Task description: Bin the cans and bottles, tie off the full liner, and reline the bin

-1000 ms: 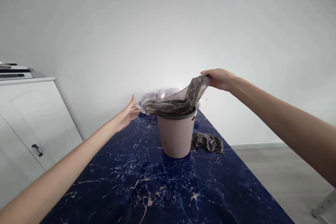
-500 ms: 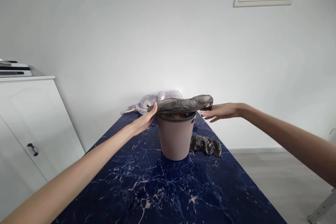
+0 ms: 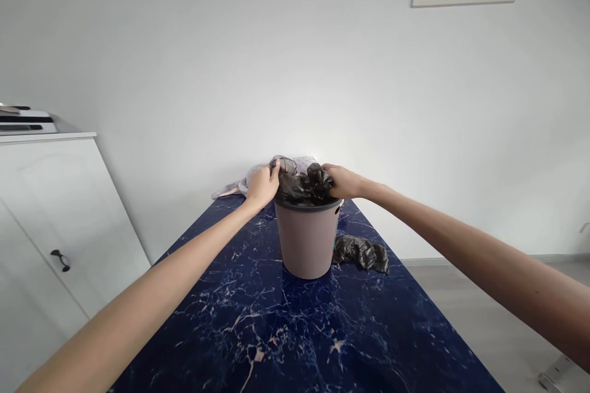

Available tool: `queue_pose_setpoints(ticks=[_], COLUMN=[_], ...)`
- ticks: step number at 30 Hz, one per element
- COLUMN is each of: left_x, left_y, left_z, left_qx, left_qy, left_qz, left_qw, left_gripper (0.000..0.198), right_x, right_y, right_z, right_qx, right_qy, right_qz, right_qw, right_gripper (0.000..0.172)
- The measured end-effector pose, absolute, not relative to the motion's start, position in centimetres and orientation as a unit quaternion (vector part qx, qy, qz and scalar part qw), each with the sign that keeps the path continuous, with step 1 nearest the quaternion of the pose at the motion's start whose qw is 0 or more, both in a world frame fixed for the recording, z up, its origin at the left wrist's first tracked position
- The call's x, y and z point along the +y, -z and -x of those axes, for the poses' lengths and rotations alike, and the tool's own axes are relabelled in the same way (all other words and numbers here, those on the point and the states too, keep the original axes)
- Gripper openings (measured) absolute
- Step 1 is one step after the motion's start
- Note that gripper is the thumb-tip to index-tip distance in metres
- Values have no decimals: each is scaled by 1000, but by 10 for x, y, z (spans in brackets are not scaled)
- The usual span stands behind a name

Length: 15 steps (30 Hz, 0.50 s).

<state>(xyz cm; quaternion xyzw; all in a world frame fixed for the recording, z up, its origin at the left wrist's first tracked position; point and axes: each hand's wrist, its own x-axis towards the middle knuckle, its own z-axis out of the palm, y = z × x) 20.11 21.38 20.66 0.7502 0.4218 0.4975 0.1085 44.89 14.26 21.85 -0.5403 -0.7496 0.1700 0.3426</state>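
A pinkish-grey trash can (image 3: pixel 306 242) with a dark rim stands upright on the blue marbled table (image 3: pixel 276 331). Gathered at its mouth is a thin black garbage bag (image 3: pixel 297 187), crumpled and partly above the rim. My left hand (image 3: pixel 264 185) is closed on the bag's left side, thumb up. On the right side, my right hand (image 3: pixel 342 182) grips a bunched part of the same bag. The can's contents are hidden under the plastic. Another crumpled black bag (image 3: pixel 362 253) lies on the table just right of the can.
A grey plush toy (image 3: pixel 235 187) lies behind the can against the wall, mostly covered by my hand and the bag. To the left stands a white cabinet (image 3: pixel 50 215) with a white device (image 3: pixel 27 121) on top. The table's right edge drops to the floor.
The bag has gone from lying stretched across the rim to being bunched up at the can's mouth. My right hand moved inward and closed on it; my left hand rose slightly and closed.
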Motion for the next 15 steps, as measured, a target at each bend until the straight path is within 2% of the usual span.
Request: queue_pose_setpoints(ticks=[3, 6, 9, 12, 15], left_x=[220, 224, 223, 219, 213], left_y=[-212, -214, -215, -220, -229], left_z=[-200, -202, -204, -206, -208], left_qx=[425, 411, 379, 342, 303], left_qy=[-537, -575, -602, -623, -641], left_qz=[-708, -658, -610, -574, -553], left_qw=[173, 260, 349, 408, 437], left_gripper=[49, 49, 49, 44, 41], right_x=[152, 159, 163, 167, 167], right_y=[-221, -225, -227, -230, -238], right_z=[-451, -454, -452, -446, -440], right_qx=[-714, -672, -634, -600, -570], right_qy=[-157, -186, -236, -276, -294], right_qz=[563, 565, 525, 471, 426], right_qw=[384, 441, 516, 584, 637], right_gripper=[20, 20, 16, 6, 10])
